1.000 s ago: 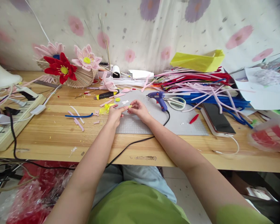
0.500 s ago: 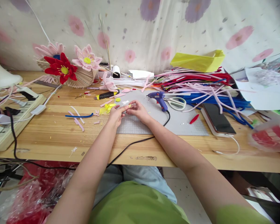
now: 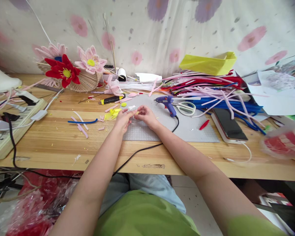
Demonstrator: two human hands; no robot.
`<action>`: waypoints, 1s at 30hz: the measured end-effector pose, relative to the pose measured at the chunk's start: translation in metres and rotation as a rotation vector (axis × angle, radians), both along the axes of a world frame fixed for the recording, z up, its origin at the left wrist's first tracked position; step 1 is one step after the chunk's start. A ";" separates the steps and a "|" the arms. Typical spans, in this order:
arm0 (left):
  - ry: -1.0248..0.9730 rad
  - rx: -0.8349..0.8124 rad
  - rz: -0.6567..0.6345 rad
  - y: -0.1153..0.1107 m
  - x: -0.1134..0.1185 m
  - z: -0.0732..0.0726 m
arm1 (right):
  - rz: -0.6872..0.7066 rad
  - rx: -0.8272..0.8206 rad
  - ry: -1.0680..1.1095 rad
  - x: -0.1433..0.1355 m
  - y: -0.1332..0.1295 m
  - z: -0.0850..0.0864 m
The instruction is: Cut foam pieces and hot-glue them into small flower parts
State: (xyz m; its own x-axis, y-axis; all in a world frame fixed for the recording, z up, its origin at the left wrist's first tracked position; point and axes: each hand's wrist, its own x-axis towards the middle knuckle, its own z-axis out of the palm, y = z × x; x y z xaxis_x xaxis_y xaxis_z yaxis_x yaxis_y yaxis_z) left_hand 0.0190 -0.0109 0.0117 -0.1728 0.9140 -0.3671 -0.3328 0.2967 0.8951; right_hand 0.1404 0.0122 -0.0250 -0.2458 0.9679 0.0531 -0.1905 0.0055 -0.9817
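My left hand (image 3: 123,120) and my right hand (image 3: 146,116) meet over the left part of the grey cutting mat (image 3: 194,129). Their fingers are pinched close together around a tiny yellowish piece (image 3: 137,113), too small to make out well. A small bundle of white strands (image 3: 131,108) shows just beyond the left fingertips. Yellow fuzzy scraps (image 3: 112,113) and a yellow round bit (image 3: 123,104) lie beside my left hand. To the right of my hands, a purple glue gun (image 3: 167,104) rests on the mat, next to white-handled scissors (image 3: 186,108).
Pink and red fuzzy flowers (image 3: 67,72) stand at the back left. A power strip (image 3: 19,127) is at the left edge. Coloured pipe cleaners (image 3: 211,88) pile up behind the mat, with a phone (image 3: 229,125) at right. A black cable (image 3: 137,152) crosses the table's front.
The fingers of both hands have shifted very slightly around the small piece, and the right fingers look more curled. The view has moved a little; the objects on the table stay in place.
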 end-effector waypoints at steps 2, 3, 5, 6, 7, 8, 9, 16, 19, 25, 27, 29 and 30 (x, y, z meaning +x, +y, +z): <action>0.061 0.035 -0.014 0.000 -0.002 0.000 | -0.006 -0.013 -0.007 0.001 -0.001 0.001; 0.101 0.060 -0.020 -0.001 -0.003 -0.001 | -0.007 -0.018 -0.011 0.001 -0.001 0.001; 0.179 0.117 -0.036 -0.002 -0.005 -0.002 | -0.007 -0.019 -0.017 0.002 -0.001 0.000; 0.210 0.140 -0.044 -0.002 -0.005 -0.002 | -0.003 -0.017 -0.021 0.002 -0.002 0.000; 0.229 0.157 -0.053 -0.003 -0.006 -0.003 | 0.003 -0.015 -0.026 0.002 -0.002 0.000; 0.240 0.165 -0.056 -0.003 -0.006 -0.003 | 0.007 -0.009 -0.032 0.002 -0.002 -0.001; 0.249 0.167 -0.048 -0.003 -0.005 -0.004 | 0.009 0.000 -0.040 0.002 -0.001 -0.001; 0.279 0.091 0.041 -0.001 -0.005 -0.004 | -0.042 0.081 -0.046 0.002 0.000 -0.001; 0.306 0.065 0.063 0.000 -0.005 -0.006 | -0.069 0.117 -0.052 0.003 0.001 -0.001; 0.266 0.052 0.065 0.001 -0.004 -0.007 | -0.057 0.140 -0.054 0.003 0.002 -0.004; 0.240 0.053 0.060 0.001 -0.004 -0.006 | -0.051 0.141 -0.051 0.003 0.002 -0.004; 0.213 0.052 0.056 0.000 -0.004 -0.005 | -0.051 0.141 -0.049 0.003 0.002 -0.003; 0.196 0.051 0.055 0.000 -0.003 -0.005 | -0.050 0.141 -0.047 0.002 0.002 -0.003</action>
